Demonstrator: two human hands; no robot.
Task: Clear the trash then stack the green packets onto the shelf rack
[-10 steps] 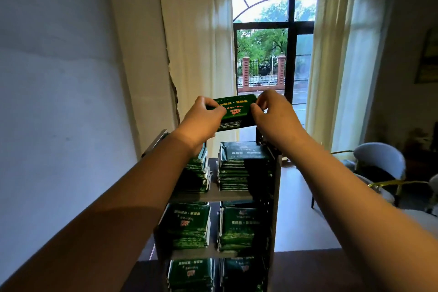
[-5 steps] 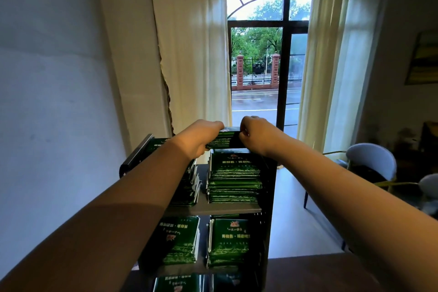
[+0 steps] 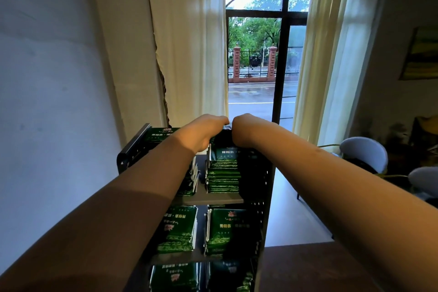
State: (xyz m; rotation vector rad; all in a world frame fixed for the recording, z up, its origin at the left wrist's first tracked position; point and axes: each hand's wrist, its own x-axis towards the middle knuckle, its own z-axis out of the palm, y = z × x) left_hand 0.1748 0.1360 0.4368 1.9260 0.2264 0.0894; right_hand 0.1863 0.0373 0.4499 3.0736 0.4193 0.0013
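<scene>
A dark shelf rack [image 3: 266,187] stands in front of me, its tiers filled with stacks of green packets. My left hand [image 3: 201,134] and my right hand [image 3: 245,129] sit side by side on top of the right stack of the upper tier [image 3: 224,173]. Both hands are closed on the top green packet [image 3: 221,136], which is mostly hidden under them. A second stack on the upper tier [image 3: 161,134] lies left of my left hand. Lower tiers hold more green packets [image 3: 222,232].
A white wall is close on the left. Cream curtains [image 3: 189,42] frame an arched window straight behind the rack. Pale chairs [image 3: 363,155] stand at the right, and a dark wooden tabletop [image 3: 308,268] lies at the lower right.
Both hands have lowered the green packet from the air down onto the right stack of the upper tier, and have drawn closer together.
</scene>
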